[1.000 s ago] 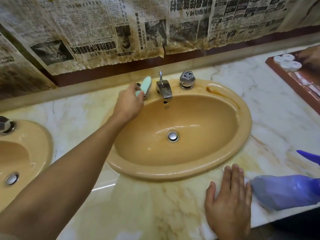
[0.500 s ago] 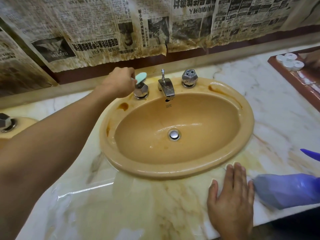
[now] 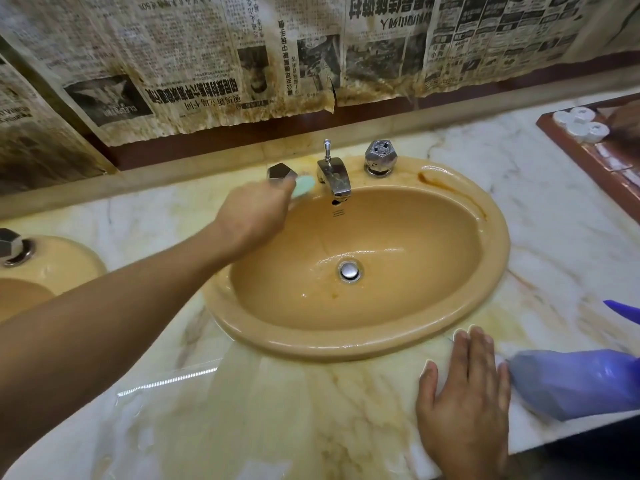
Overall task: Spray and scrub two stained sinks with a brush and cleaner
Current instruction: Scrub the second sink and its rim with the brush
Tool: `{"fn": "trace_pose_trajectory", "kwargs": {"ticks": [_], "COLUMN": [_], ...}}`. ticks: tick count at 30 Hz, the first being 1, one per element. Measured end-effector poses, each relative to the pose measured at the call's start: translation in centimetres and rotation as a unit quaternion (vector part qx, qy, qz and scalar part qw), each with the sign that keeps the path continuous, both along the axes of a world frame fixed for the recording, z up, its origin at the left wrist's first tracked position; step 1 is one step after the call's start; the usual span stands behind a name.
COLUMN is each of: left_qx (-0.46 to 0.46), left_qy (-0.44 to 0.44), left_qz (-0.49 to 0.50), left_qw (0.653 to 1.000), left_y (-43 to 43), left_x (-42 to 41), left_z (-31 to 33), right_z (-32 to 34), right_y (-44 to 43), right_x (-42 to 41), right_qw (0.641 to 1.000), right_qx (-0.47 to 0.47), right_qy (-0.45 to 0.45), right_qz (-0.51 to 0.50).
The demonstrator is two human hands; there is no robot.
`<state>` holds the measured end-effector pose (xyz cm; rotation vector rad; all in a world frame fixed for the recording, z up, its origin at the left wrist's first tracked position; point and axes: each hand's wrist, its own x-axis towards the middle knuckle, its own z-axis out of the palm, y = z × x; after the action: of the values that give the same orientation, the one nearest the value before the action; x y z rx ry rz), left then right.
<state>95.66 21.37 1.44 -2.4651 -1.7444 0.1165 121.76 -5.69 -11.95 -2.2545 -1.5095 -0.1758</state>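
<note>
Stained newspaper (image 3: pixel 207 64) covers the far wall above a marble counter (image 3: pixel 242 410). The left hand (image 3: pixel 252 216) grips a green brush (image 3: pixel 304 185) at the sink (image 3: pixel 346 344)'s far-left rim, just beside the left tap handle (image 3: pixel 280 173). The right hand (image 3: pixel 464 403) lies flat, fingers straight, on the near counter beside a purple object (image 3: pixel 571 382).

From my feed I see sheets of old newspaper (image 3: pixel 207 64) pasted across the back wall, printed in dense columns with photos, their lower edges browned and torn. Below them runs a dark red wall strip (image 3: pixel 381 112), then a pale stone ledge (image 3: pixel 173 169). The marble counter (image 3: pixel 554 209) is white with grey veins and yellow-brown staining. At far right a red-brown tray (image 3: pixel 585 161) sits on it, holding small white round caps (image 3: pixel 578 124) clustered together.
</note>
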Motion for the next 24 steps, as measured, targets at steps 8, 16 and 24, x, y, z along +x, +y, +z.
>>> {"fn": "trace_pose_trajectory", "kwargs": {"ticks": [8,16,24], "left_qx": [-0.012,-0.013,-0.016], "left_qy": [0.065,0.013,0.034], "left_qz": [0.010,0.021,0.057], "left_qw": [0.998,1.000,0.998], "left_y": [-1.1,0.3,-0.9], "left_x": [-0.6,1.7,1.1], "left_z": [-3.4,-3.5,-2.8], "right_z": [0.2,0.2,0.1], "right_y": [0.0,0.0,0.0], "right_x": [0.1,0.1,-0.1], "right_qw": [1.000,1.000,1.000], "right_qx": [-0.026,-0.024,-0.019], "right_qy": [0.011,0.011,0.009], "right_qz": [0.004,0.000,-0.004]}}
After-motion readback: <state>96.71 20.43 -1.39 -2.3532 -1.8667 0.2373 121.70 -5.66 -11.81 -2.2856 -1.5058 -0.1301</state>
